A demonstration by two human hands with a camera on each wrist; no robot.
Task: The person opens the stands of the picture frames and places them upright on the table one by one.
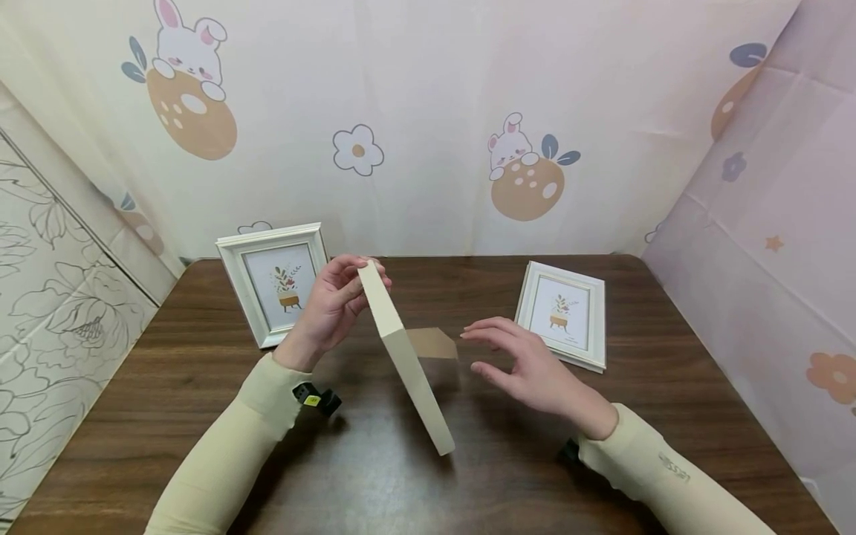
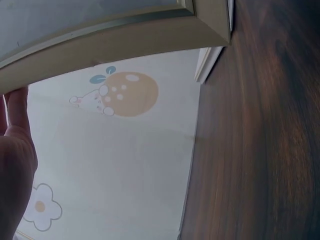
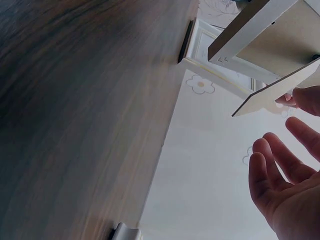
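Observation:
My left hand holds a cream picture frame by its upper edge, thumb on the near side and fingers beyond. The frame is tilted and seen almost edge-on from the head. Its moulded front fills the top of the left wrist view. From its back a brown stand flap sticks out to the right. I cannot tell whether the lower edge touches the table. Fingers spread and slightly bent, my right hand hovers just right of the flap, apart from it in the head view.
At the back left of the dark wooden table stands a white picture frame with a potted-plant print. A similar white frame sits at the right, beyond my right hand. A patterned curtain hangs behind the table.

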